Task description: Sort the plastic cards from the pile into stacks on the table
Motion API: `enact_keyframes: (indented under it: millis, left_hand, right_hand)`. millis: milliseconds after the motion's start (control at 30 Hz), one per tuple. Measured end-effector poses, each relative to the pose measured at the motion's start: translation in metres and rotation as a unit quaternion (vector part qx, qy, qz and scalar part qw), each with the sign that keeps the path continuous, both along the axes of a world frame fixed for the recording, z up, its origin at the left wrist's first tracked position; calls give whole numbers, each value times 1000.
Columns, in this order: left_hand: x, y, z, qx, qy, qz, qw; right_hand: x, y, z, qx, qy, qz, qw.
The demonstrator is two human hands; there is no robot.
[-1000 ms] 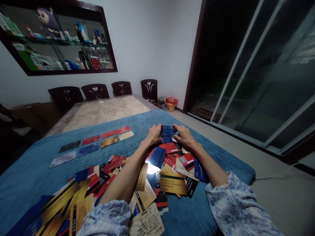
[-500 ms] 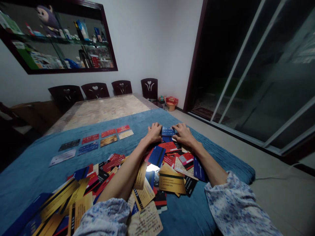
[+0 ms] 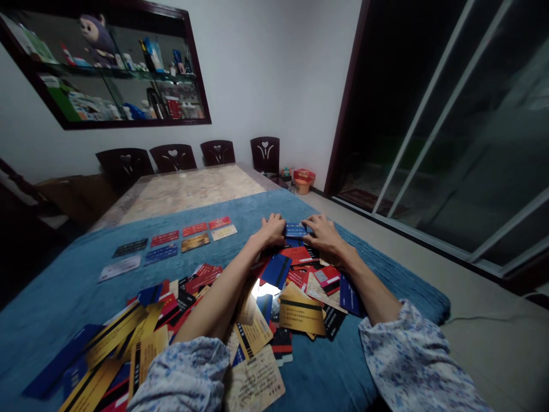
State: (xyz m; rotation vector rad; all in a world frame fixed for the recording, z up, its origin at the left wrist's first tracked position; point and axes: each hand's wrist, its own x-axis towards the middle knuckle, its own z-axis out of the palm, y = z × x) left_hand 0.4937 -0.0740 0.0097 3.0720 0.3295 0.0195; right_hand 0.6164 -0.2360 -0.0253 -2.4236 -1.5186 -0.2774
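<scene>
A blue bank card (image 3: 295, 230) is at the far edge of the card pile, between my two hands. My left hand (image 3: 271, 230) has its curled fingers at the card's left end. At its right end, my right hand (image 3: 321, 232) grips with thumb and fingers. Below my hands spreads a loose heap of cards, among them a dark blue card (image 3: 277, 271), a gold card (image 3: 302, 312) and a cream card (image 3: 256, 380) with writing. More cards, such as a gold one (image 3: 115, 332), lie left of my left forearm.
Two rows of single cards lie at the left, including a black card (image 3: 131, 248), a red card (image 3: 165, 238) and a silver card (image 3: 120, 269). A blue cloth (image 3: 326, 372) covers the near table. Several dark chairs (image 3: 174, 158) stand behind. Sliding glass doors (image 3: 429, 114) are at the right.
The whole view has shifted slightly, so things appear a little farther right. My hands stay at the ends of the blue card, with little change in their grip.
</scene>
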Motion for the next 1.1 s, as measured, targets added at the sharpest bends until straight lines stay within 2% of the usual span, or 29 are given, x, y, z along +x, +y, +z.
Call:
enact_keyframes:
  millis: [200,733,1100]
  left_hand:
    - [-5,-1,6,19,20,5,1000]
    - [-46,3,13,0,34,32,999]
    - [-67,14,6,-6,30,51,998]
  right_hand:
    - [0,-1,4,-16,13,20,1000]
    - [-14,15,17,-75,8,81,994]
    - [-29,29,20,-98,15,100,990]
